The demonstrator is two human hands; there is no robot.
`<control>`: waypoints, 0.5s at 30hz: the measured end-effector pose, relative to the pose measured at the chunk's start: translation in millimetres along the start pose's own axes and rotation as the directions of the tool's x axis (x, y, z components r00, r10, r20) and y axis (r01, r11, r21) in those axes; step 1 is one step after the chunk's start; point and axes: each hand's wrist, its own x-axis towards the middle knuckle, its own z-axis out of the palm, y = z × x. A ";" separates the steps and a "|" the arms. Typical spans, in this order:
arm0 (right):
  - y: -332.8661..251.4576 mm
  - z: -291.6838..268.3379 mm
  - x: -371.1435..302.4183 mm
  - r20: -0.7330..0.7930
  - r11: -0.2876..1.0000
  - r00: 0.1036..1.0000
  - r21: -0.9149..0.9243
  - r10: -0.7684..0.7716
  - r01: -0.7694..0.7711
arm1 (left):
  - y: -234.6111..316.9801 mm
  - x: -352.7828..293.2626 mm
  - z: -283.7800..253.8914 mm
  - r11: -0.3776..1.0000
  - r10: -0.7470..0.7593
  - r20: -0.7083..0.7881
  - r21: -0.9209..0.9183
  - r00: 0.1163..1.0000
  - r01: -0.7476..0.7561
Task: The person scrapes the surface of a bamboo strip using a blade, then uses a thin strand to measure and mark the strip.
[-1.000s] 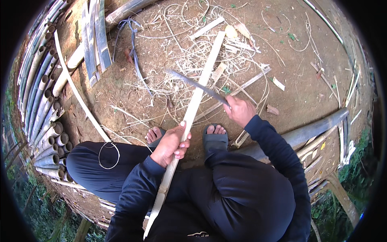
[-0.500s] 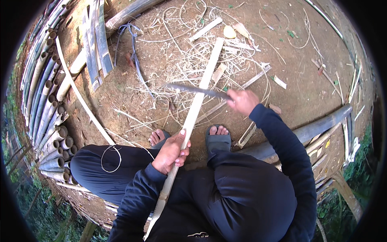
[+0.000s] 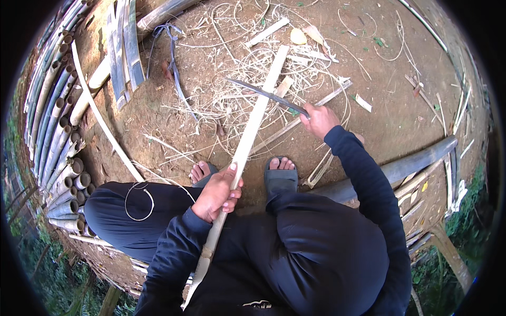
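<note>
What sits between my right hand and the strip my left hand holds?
In the head view, the knife: it runs from the right hand across the strip. Shavings lie on the ground below.

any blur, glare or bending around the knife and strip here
Head view: the knife in the right hand looks fairly crisp; head view: the pale strip in the left hand is bright, nearly washed out; head view: fisheye bends the poles at the left, and the corners go black.
</note>
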 end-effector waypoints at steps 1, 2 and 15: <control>-4.1 5.1 -5.2 0.024 0.999 1.000 0.028 -0.018 0.018 | -1.1 0.5 -4.4 1.000 0.005 -0.001 0.005 1.000 -0.005; -19.4 7.6 -9.5 0.046 0.997 0.998 0.057 -0.045 0.042 | -0.4 0.5 -8.4 1.000 0.013 -0.005 0.005 1.000 -0.013; -42.8 -6.1 -27.4 0.102 0.981 0.976 0.041 -0.194 0.191 | 2.4 -10.7 -2.3 0.999 -0.029 -0.026 -0.043 0.999 0.028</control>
